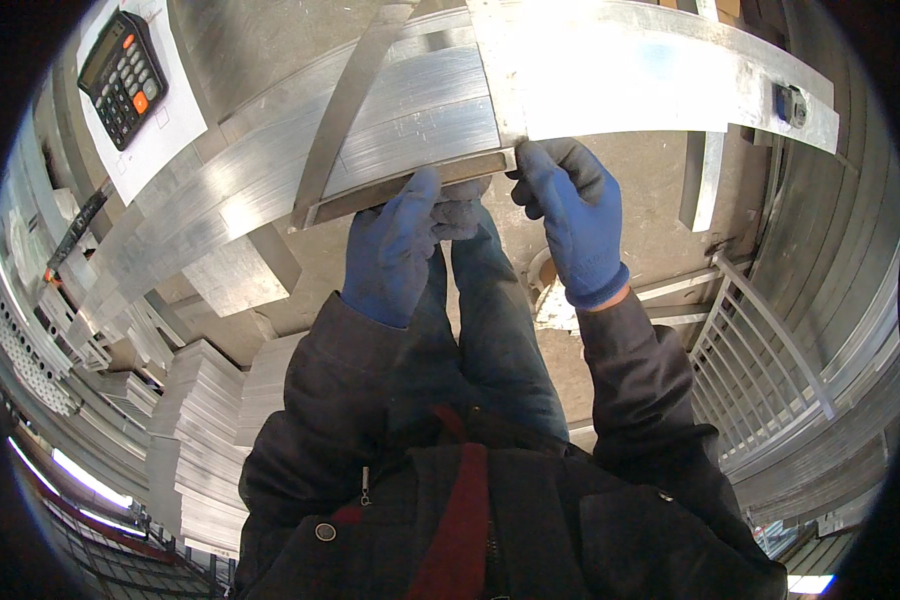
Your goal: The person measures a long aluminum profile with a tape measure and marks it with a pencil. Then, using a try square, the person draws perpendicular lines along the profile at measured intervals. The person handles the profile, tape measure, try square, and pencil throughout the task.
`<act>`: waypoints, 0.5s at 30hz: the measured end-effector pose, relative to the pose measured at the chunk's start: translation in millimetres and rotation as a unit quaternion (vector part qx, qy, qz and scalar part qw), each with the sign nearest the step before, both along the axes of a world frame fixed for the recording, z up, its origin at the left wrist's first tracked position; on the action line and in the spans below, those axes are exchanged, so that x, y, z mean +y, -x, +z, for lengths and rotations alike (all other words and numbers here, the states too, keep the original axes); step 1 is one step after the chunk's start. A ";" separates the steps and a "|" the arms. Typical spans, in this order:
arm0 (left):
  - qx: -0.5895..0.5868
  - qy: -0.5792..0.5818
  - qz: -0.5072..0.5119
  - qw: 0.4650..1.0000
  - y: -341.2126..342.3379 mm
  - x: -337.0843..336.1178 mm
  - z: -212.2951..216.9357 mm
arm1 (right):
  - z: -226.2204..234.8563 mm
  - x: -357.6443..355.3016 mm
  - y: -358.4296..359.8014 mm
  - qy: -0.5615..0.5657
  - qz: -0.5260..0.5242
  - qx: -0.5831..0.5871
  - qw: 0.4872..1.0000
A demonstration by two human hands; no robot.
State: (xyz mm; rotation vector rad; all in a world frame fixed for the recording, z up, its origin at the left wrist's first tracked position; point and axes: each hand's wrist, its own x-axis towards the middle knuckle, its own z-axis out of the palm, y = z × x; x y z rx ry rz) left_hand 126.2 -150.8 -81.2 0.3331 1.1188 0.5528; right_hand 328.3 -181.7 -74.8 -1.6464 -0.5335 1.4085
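Observation:
A metal frame lies over broad silvery metal planks (420, 95). It has two long flat bars, and a narrow channel-like crossbar (405, 188) joins their near ends. My left hand (382, 258), in a blue glove with grey fingers, is closed around the middle of this crossbar, thumb on top and fingers underneath. At the frame's right corner, my right hand (582, 215) wears a matching glove. Its thumb and curled fingers are closed at the end of the right bar (497, 75); the fingertips are partly hidden.
A black calculator (123, 80) rests on a white paper sheet (175, 120) at the far left. A small blue-and-grey tool (790, 105) sits on the planks at right. Stacked metal pieces (195, 430) stand lower left, and a white barred rack (760, 345) leans at right.

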 end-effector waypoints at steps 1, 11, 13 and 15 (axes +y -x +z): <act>0.000 -0.001 -0.005 1.000 -0.4 0.1 0.6 | -0.1 0.1 0.5 0.006 -0.001 -0.002 1.000; -0.012 -0.020 -0.018 1.000 -0.7 1.8 3.6 | 2.7 3.0 2.3 0.015 -0.046 0.041 0.998; -0.005 -0.005 -0.012 1.000 -1.3 2.5 4.1 | 2.1 3.4 2.2 0.015 -0.045 0.033 0.998; -0.006 0.010 0.002 1.000 -1.8 3.2 4.9 | 1.4 3.6 1.6 0.016 -0.053 0.037 0.998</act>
